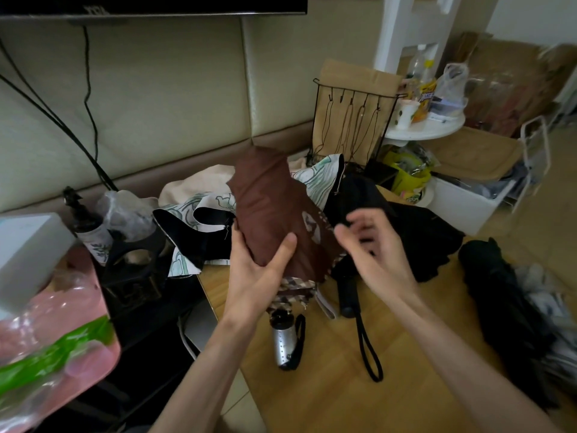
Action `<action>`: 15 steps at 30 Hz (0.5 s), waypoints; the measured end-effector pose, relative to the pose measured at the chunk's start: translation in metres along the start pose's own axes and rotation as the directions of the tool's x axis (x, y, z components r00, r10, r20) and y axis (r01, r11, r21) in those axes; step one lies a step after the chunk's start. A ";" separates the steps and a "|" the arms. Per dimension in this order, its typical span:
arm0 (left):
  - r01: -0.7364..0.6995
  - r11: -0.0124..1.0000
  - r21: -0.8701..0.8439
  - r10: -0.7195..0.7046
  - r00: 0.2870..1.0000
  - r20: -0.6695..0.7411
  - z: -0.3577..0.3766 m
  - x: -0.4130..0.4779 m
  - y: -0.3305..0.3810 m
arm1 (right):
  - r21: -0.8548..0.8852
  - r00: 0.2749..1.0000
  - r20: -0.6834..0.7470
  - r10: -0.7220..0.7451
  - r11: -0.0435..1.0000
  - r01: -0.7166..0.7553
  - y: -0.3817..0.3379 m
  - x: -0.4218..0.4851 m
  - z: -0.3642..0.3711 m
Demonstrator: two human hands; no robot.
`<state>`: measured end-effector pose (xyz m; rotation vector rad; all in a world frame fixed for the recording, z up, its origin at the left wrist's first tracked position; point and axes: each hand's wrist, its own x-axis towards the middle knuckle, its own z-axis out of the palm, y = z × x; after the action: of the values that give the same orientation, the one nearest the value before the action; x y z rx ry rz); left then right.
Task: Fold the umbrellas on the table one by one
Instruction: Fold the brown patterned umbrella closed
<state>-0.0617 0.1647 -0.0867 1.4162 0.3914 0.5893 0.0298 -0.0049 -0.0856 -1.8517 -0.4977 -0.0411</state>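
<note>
One brown umbrella (pixel 268 214) in work, held upright above the tabletop (pixel 327 395) near its left edge, silver handle (pixel 282 342) pointing down. Left hand (pixel 259 273) clamped round the gathered canopy, thumb across the front. Right hand (pixel 371 254) just beside the cloth, fingers apart and loosely bent, holding nothing; blurred. Step judged: wrapping the panels. Advice: grip low and firm, lay each loose flap the same way round, then fasten the strap. Black umbrella (pixel 406 232) lies unfolded behind.

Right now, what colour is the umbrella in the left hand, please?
A brown fabric umbrella; head view.
</note>
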 end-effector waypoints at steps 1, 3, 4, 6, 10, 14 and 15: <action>-0.012 1.000 -0.013 0.011 1.000 -0.023 0.001 0.002 0.001 | 0.028 0.997 0.070 0.014 0.999 -0.016 0.002 -0.009 0.000; -0.027 0.998 -0.055 0.023 0.997 -0.069 0.005 0.006 0.003 | 0.011 0.959 0.280 0.053 0.998 -0.058 0.002 -0.026 0.005; -0.032 0.996 -0.088 0.024 0.996 -0.091 0.008 0.009 0.003 | -0.032 0.919 0.388 0.067 0.998 -0.059 0.001 -0.034 0.010; -0.031 0.989 -0.146 0.012 0.992 -0.128 0.013 0.013 0.003 | -0.093 0.883 0.467 0.041 0.996 0.002 0.001 -0.049 0.027; -0.042 0.977 -0.209 0.012 0.990 -0.143 0.026 0.012 0.004 | -0.068 0.979 0.194 -0.064 0.995 0.078 0.011 -0.060 0.058; -0.016 0.975 -0.220 -0.006 0.995 -0.100 0.029 0.012 0.003 | -0.072 0.986 0.145 -0.087 0.993 0.098 0.013 -0.055 0.057; -0.005 0.975 -0.221 -0.014 0.997 -0.081 0.028 0.012 0.003 | -0.009 0.983 0.166 -0.077 0.997 0.080 0.014 -0.052 0.053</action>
<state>-0.0358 0.1498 -0.0793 1.1804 0.3814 0.6677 -0.0238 0.0240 -0.1299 -1.8591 -0.6877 0.0571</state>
